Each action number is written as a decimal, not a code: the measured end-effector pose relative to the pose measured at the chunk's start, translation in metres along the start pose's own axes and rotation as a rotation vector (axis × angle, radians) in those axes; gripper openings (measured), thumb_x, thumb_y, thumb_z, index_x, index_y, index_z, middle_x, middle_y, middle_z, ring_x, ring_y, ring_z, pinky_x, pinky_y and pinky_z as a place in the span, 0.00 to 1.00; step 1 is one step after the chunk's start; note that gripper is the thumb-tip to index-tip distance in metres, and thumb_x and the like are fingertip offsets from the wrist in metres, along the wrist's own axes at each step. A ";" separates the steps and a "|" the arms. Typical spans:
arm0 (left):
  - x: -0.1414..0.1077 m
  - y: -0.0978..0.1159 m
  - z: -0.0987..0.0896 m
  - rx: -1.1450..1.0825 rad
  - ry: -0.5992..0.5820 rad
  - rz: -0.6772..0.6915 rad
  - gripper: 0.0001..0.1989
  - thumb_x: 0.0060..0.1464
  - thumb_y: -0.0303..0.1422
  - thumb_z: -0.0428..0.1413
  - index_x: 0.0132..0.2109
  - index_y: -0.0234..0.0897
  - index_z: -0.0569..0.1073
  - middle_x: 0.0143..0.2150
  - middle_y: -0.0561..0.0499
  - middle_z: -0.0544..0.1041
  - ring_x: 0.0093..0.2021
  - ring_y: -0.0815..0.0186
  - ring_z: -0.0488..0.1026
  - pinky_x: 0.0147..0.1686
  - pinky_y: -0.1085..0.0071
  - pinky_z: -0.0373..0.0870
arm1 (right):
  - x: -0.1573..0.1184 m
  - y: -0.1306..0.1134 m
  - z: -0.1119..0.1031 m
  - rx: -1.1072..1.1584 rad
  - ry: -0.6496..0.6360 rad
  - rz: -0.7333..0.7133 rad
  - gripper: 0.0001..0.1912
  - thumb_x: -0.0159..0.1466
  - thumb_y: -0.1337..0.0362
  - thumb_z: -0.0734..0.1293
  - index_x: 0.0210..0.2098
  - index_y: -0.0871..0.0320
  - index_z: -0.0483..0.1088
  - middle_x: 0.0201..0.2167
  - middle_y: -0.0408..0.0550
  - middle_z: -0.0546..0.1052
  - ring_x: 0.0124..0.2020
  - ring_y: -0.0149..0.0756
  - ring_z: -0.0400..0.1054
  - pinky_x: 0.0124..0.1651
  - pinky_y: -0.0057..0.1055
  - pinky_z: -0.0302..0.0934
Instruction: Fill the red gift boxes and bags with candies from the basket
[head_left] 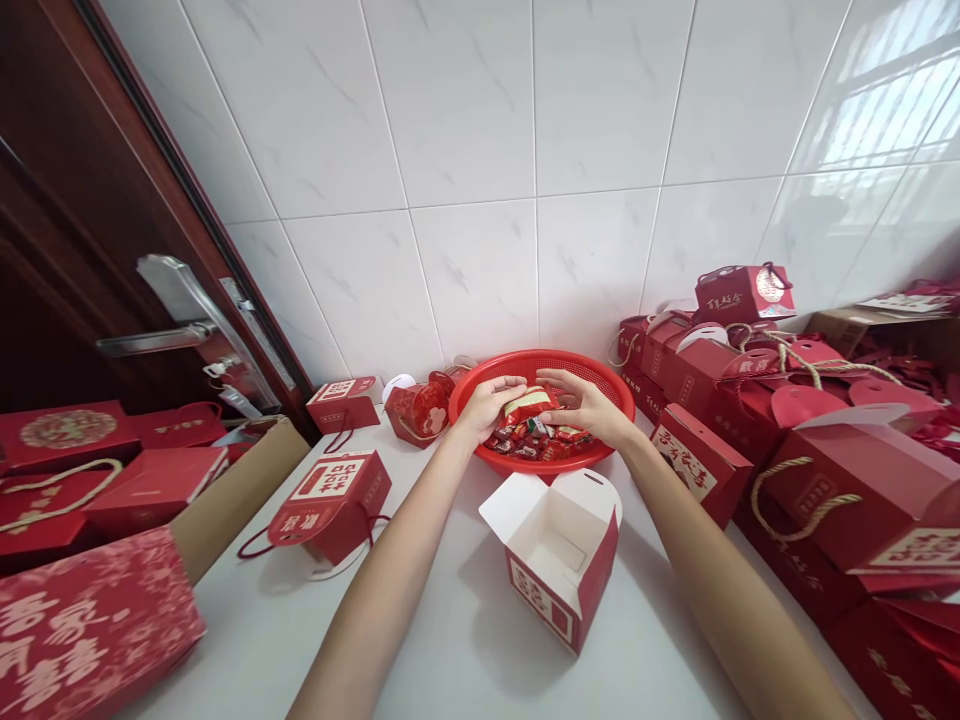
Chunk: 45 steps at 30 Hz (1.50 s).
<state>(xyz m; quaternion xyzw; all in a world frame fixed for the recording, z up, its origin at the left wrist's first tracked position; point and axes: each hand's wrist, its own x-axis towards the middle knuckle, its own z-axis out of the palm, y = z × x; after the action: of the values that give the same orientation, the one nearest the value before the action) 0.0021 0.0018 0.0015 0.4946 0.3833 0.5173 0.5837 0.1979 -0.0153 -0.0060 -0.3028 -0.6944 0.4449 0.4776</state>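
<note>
Both of my hands are over a red plastic basket point(551, 359) that holds several wrapped candies point(525, 446). Between them is a red and pale-yellow packet point(529, 404). My left hand point(489, 405) grips it from the left, with the fingers closed along its edge. My right hand point(585, 405) curves around the packet's right side, thumb against it and fingers bent over the top. Just in front of the basket stands a red gift box point(596, 590) with its white flaps up; its white inside shows nothing in it.
Red boxes with cord handles point(330, 505) stand at the left, by a cardboard carton point(236, 500). Stacked red boxes point(847, 490) crowd the right. A tiled wall point(472, 130) rises behind, and a door with a metal handle point(154, 340) is at the left.
</note>
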 end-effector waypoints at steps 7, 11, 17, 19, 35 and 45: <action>-0.001 -0.002 0.001 0.613 0.028 0.011 0.16 0.58 0.41 0.57 0.44 0.33 0.79 0.36 0.46 0.81 0.34 0.64 0.77 0.33 0.71 0.72 | 0.002 -0.003 0.003 0.045 0.104 0.060 0.21 0.45 0.50 0.79 0.31 0.58 0.74 0.26 0.42 0.75 0.27 0.32 0.69 0.30 0.27 0.64; 0.003 -0.003 0.002 1.146 0.136 -0.017 0.10 0.58 0.32 0.54 0.39 0.34 0.80 0.39 0.43 0.82 0.41 0.58 0.78 0.37 0.69 0.71 | 0.002 0.001 0.001 0.114 0.373 0.086 0.26 0.45 0.43 0.77 0.21 0.57 0.66 0.18 0.40 0.69 0.21 0.28 0.62 0.24 0.26 0.57; 0.009 0.004 0.002 1.506 -0.020 -0.267 0.11 0.33 0.29 0.69 0.29 0.34 0.79 0.42 0.38 0.82 0.44 0.46 0.78 0.42 0.61 0.72 | 0.004 0.007 -0.002 0.186 0.533 0.143 0.26 0.42 0.43 0.79 0.21 0.57 0.67 0.19 0.41 0.71 0.21 0.30 0.63 0.24 0.29 0.56; 0.012 0.006 0.002 1.576 -0.052 -0.304 0.17 0.29 0.30 0.71 0.32 0.34 0.79 0.48 0.35 0.80 0.47 0.43 0.77 0.44 0.59 0.72 | 0.005 0.008 -0.002 0.240 0.493 0.157 0.25 0.40 0.46 0.80 0.23 0.57 0.69 0.22 0.42 0.74 0.23 0.31 0.66 0.26 0.29 0.58; 0.032 -0.016 -0.029 1.129 -0.130 -0.007 0.22 0.51 0.44 0.60 0.16 0.39 0.66 0.16 0.52 0.67 0.27 0.61 0.70 0.30 0.69 0.64 | 0.008 0.008 -0.006 0.486 0.444 0.191 0.17 0.40 0.61 0.79 0.27 0.57 0.75 0.31 0.46 0.81 0.34 0.37 0.75 0.37 0.30 0.67; 0.025 -0.006 -0.021 0.476 -0.064 0.168 0.17 0.53 0.46 0.61 0.32 0.34 0.77 0.31 0.50 0.77 0.39 0.61 0.71 0.43 0.68 0.69 | 0.016 0.019 -0.007 0.552 0.544 0.188 0.19 0.45 0.55 0.79 0.30 0.55 0.72 0.30 0.46 0.81 0.34 0.41 0.77 0.39 0.35 0.73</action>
<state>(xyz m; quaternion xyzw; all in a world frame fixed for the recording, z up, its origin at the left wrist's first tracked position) -0.0131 0.0300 -0.0071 0.6642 0.4335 0.4432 0.4177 0.1990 0.0084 -0.0164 -0.3323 -0.3661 0.5602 0.6647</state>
